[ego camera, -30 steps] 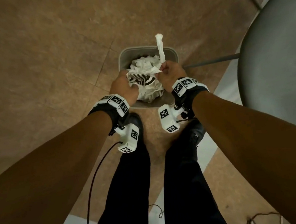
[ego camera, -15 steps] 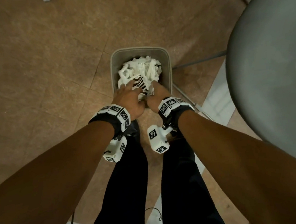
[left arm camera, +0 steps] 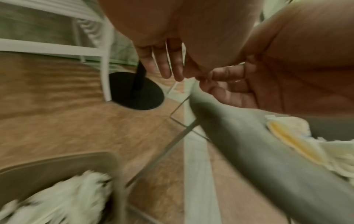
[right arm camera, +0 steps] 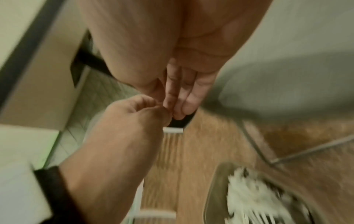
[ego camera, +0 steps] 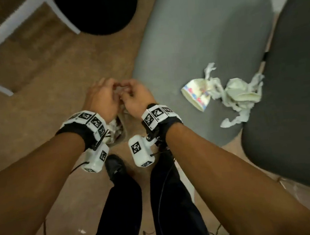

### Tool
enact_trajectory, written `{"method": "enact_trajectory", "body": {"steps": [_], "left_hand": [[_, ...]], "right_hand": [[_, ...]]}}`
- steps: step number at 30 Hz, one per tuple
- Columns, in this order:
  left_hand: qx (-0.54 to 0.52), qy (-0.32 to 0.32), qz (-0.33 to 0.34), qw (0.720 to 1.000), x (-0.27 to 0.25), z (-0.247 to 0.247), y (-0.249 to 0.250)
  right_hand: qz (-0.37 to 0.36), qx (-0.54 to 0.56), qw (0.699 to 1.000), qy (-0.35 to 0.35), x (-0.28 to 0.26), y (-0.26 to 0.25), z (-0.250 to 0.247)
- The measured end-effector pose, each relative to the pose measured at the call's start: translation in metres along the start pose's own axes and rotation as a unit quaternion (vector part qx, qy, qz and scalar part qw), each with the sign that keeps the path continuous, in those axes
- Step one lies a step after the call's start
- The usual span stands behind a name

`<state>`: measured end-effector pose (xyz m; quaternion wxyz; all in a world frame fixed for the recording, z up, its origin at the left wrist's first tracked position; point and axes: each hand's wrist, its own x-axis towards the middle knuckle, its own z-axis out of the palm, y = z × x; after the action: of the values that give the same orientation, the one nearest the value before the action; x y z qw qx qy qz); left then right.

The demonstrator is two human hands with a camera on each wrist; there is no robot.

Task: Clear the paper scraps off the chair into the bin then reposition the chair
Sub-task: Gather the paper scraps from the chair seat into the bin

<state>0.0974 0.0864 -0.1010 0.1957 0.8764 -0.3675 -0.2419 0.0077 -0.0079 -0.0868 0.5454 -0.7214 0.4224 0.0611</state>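
The grey chair seat [ego camera: 199, 37] carries a crumpled printed paper [ego camera: 195, 96] and torn white scraps [ego camera: 239, 97] near its right side. The bin [left arm camera: 57, 169] stands on the floor below my wrists, filled with white paper [left arm camera: 67, 201]; the head view shows only a bit of that paper [ego camera: 114, 130] under my left wrist. My left hand [ego camera: 101, 98] and right hand [ego camera: 135, 96] hover together above the bin, left of the chair. Their fingertips touch each other. The fingers [left arm camera: 168, 66] look fairly straight and no paper shows between them.
A dark grey chair back [ego camera: 292, 113] rises at the right. A black round base [ego camera: 96, 9] and white frame legs [ego camera: 9, 27] stand on the brown floor ahead. My legs and a shoe [ego camera: 115, 166] are right behind the bin, with cables trailing.
Both hands let the paper go into the bin and rose out of it empty. The view swung right and up, bringing the chair seat with its scraps into sight.
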Motion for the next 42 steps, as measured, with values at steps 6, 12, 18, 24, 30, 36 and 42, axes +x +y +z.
{"method": "enact_trajectory", "body": {"steps": [6, 12, 18, 24, 30, 36, 42], "left_hand": [[0.032, -0.107, 0.144, 0.983, 0.039, 0.052, 0.144], [0.104, -0.195, 0.151, 0.963, 0.058, 0.118, 0.212], [0.165, -0.265, 0.161, 0.936, 0.077, 0.131, 0.233], [0.190, -0.308, 0.179, 0.915, 0.094, 0.133, 0.246], [0.114, -0.261, 0.162, 0.945, 0.090, 0.121, 0.231], [0.030, -0.193, 0.110, 0.975, 0.079, 0.089, 0.173], [-0.113, -0.110, 0.000, 0.987, 0.061, 0.044, 0.116]], "right_hand": [[0.027, 0.025, 0.988, 0.153, -0.014, 0.054, -0.161], [0.143, -0.141, 0.952, 0.231, -0.028, 0.124, -0.274], [0.202, -0.344, 0.917, 0.023, -0.032, 0.148, -0.291], [0.160, -0.371, 0.914, 0.040, -0.021, 0.146, -0.282], [0.116, -0.359, 0.926, 0.021, -0.003, 0.120, -0.273], [0.103, -0.232, 0.966, 0.036, 0.011, 0.078, -0.244], [0.061, -0.083, 0.992, 0.073, 0.027, 0.030, -0.190]]}}
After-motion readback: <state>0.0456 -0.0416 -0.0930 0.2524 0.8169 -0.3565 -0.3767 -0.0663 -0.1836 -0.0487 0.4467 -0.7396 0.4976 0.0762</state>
